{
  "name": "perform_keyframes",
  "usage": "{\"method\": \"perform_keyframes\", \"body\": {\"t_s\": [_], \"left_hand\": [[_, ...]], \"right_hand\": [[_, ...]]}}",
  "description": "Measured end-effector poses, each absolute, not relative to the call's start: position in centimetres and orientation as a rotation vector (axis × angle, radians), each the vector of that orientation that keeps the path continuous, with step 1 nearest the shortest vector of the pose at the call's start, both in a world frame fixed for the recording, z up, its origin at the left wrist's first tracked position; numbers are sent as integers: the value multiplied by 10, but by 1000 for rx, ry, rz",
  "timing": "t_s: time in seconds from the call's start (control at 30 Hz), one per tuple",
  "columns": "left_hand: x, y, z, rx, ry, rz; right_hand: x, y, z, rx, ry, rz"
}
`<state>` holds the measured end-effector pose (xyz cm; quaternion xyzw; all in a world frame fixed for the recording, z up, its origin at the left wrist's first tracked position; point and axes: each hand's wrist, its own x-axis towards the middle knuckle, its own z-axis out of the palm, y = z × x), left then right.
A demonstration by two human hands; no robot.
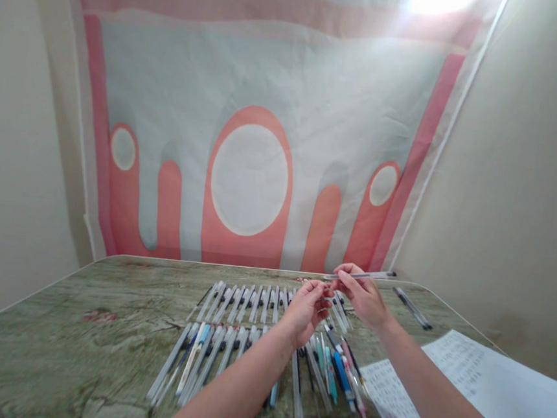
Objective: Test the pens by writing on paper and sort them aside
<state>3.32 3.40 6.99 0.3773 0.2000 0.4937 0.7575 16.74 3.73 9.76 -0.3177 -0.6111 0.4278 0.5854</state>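
A clear pen with a dark end (370, 275) is pinched in my right hand (358, 297), pointing to the right above the back of the table. Close beside it, my left hand (306, 309) has its fingers bent together near the right fingertips; what they hold, if anything, is too small to tell. Beneath the hands lie two rows of pens: a back row of clear pens (245, 304) and a front row with clear pens (167, 362) and coloured ones, among them a blue pen (343, 378). My left forearm hides part of the front row.
Two dark-ended pens (412, 308) lie apart at the right back of the table (52, 339). Sheets of paper with writing (459, 368) cover the right front, partly under my right forearm. A patterned cloth (266, 71) hangs behind the table between pale walls.
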Motion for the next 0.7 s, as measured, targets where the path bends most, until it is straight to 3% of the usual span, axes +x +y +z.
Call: {"method": "perform_keyframes", "body": {"t_s": [0.7], "left_hand": [[34, 34, 67, 920, 480, 1082]], "right_hand": [[176, 41, 96, -883, -1538, 818]]}}
